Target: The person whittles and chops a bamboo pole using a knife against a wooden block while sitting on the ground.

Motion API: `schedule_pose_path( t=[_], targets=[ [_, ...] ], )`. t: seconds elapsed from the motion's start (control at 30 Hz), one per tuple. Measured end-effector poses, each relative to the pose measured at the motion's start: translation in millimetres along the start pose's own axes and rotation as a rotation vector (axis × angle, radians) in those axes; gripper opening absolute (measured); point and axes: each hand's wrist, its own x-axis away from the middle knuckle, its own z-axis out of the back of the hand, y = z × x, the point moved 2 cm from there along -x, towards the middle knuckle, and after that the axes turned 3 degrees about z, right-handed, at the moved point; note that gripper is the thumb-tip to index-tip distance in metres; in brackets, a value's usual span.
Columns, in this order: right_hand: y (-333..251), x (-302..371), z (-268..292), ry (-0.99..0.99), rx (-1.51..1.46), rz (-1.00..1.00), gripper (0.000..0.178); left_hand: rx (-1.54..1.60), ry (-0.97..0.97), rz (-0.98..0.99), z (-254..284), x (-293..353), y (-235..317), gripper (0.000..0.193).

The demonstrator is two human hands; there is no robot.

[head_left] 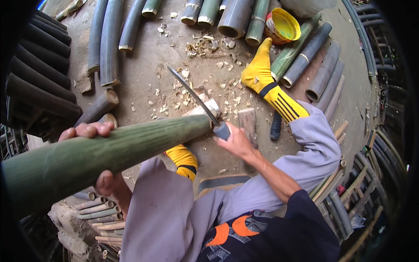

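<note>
A thick green bamboo pole [126, 144] runs from the left edge to the middle. My left hand [91, 129] is closed around it from below, fingers on its far side and thumb on the near side. My right hand [239, 143] grips the grey handle of a long, slightly curved knife [190, 92]. The blade points up and left, crossing just past the pole's narrow end; whether it touches the bamboo I cannot tell. Beneath that end sits a pale-topped wood block [208, 106], partly hidden. My stretched leg wears a yellow sock [259, 70].
Pale chips [185, 73] litter the ground. Cut bamboo sections [111, 43] lie at the far left, with others [301, 61] at the far right beside a yellow bucket [286, 28]. A dark-handled tool [276, 126] and wooden stump [248, 124] are near my right hand. Bamboo racks line the sides.
</note>
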Motion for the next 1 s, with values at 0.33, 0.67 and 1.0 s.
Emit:
schedule_pose_path(
  t=[0.33,0.67,1.0],
  targets=[
    [43,-5,-26,-0.037,0.042,-0.048,0.035,-0.155,0.372,0.135,-40,-7,8,0.078],
    [-12,23,-1,0.392,-0.056,0.376,0.039,-0.095,0.261,-0.063,4,7,8,0.076],
    [6,18,-9,0.203,-0.088,0.153,0.034,-0.041,0.13,-0.067,-6,2,10,0.079]
  ],
)
